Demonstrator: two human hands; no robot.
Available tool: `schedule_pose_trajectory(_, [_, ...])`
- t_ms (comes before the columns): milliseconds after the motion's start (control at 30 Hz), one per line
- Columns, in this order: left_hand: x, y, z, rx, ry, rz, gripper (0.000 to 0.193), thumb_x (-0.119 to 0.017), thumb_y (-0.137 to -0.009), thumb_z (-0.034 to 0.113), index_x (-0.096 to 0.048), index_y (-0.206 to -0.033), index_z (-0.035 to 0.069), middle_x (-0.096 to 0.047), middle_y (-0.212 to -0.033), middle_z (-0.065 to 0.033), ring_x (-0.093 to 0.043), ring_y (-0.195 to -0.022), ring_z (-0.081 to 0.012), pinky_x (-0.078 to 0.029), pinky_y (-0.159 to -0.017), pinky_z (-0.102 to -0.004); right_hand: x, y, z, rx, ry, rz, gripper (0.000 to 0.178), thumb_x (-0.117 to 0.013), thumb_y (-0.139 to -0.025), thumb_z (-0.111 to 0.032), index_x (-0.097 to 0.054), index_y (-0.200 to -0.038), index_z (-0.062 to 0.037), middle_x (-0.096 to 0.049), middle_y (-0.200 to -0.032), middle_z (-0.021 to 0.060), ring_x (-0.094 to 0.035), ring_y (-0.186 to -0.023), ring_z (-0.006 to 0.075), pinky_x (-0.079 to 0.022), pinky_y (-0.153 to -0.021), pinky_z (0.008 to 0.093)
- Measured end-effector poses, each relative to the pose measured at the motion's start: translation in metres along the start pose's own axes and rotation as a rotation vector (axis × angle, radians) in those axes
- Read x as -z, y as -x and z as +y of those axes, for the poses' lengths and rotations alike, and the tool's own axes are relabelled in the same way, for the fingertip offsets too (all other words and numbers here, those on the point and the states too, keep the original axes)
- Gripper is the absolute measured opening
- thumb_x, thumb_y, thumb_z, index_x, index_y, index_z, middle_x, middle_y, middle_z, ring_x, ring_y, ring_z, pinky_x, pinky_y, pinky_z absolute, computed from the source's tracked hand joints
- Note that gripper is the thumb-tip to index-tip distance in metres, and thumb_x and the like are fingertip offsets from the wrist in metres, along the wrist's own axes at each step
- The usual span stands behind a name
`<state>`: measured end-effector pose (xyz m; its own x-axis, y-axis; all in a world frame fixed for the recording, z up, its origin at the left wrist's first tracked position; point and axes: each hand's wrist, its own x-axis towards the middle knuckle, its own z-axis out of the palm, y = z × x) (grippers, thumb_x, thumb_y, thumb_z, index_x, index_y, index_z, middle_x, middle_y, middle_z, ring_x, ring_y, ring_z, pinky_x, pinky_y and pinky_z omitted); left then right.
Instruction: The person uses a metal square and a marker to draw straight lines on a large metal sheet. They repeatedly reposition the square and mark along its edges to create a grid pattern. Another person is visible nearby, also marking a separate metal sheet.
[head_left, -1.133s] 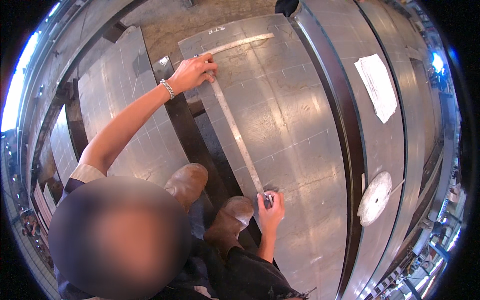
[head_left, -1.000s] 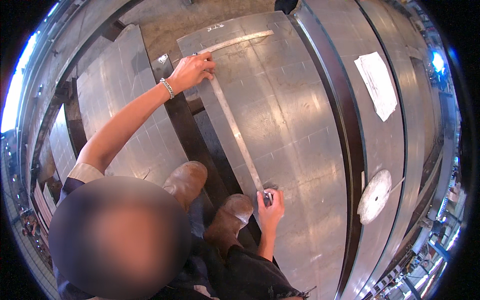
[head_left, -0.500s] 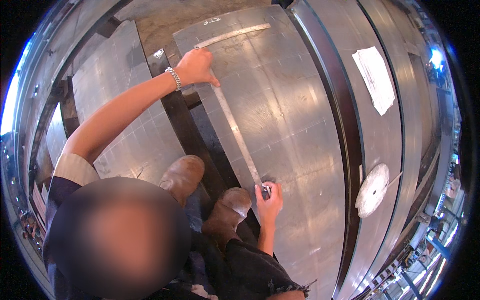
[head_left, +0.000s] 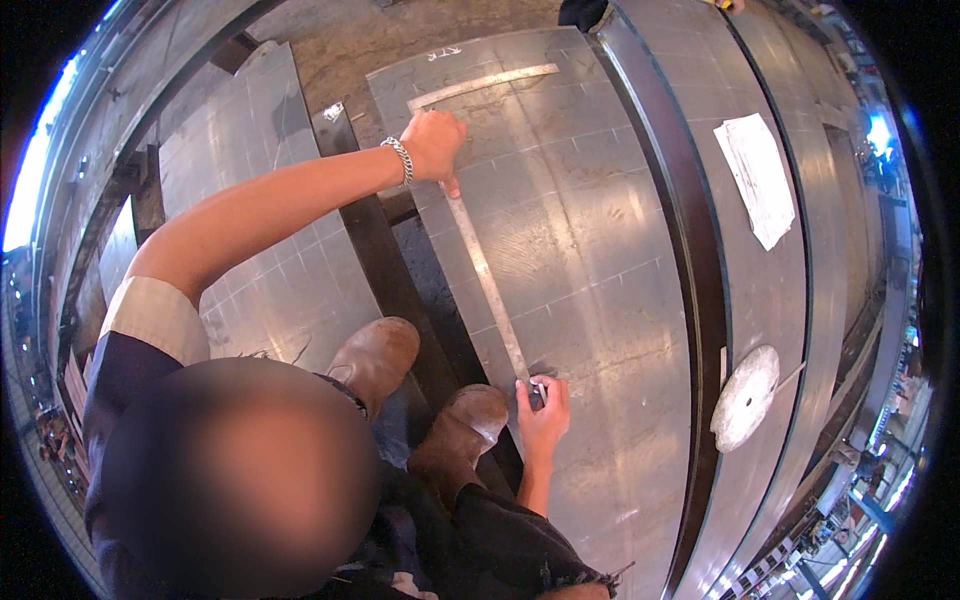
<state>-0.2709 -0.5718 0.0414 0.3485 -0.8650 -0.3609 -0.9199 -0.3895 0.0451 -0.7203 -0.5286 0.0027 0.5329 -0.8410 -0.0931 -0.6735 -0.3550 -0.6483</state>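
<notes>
A steel framing square (head_left: 487, 278) lies flat on a grey steel plate (head_left: 610, 330) with pale lines marked across it. Its shorter arm runs along the far end of the plate, and its longer arm comes down toward me. My left hand (head_left: 435, 147), a chain bracelet at its wrist, is closed over the square near the corner, with the thumb down on the long arm; the hand hides part of the corner. At the near end of the long arm, my right hand (head_left: 543, 415) pinches a small pale marking stick (head_left: 540, 389), its tip low over the plate.
Papers (head_left: 757, 180) and a scuffed round disc (head_left: 746, 398) lie on the long steel beam (head_left: 690, 90) at right. Another marked plate (head_left: 240, 160) is at left, past a dark bar (head_left: 368, 250). My brown boots (head_left: 460, 432) stand close by. A person's hand (head_left: 735, 6) shows at the far edge.
My left hand has slid a little right and turned over the square, its knuckles now upward. The right hand stays at the square's near end. The whole view has shifted slightly.
</notes>
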Motion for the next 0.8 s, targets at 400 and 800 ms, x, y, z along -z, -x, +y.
schedule_pose_trajectory(400, [0.001,0.005,0.005,0.014,0.038,-0.015,0.072,-0.095,-0.052,0.052,-0.071,-0.091,-0.004,-0.067,-0.103,-0.0228,-0.069,-0.099,-0.0375,-0.058,-0.084,-0.0449,0.002,0.001,-0.004,-0.113,-0.009,-0.065,0.026,-0.08,-0.087,-0.025,-0.064,-0.098,-0.0082,-0.063,-0.094,0.0081,-0.066,-0.078,0.028,-0.052,-0.065,0.0384])
schedule_pose_trajectory(800, [-0.005,0.006,0.006,0.058,0.025,0.002,0.076,-0.095,-0.051,0.052,-0.071,-0.097,-0.004,-0.067,-0.104,-0.0226,-0.069,-0.102,-0.0384,-0.057,-0.087,-0.0456,0.019,-0.023,-0.027,-0.192,-0.073,-0.115,0.02,-0.073,-0.093,-0.022,-0.063,-0.098,-0.0049,-0.07,-0.091,0.0097,-0.07,-0.081,0.0255,-0.052,-0.069,0.0365])
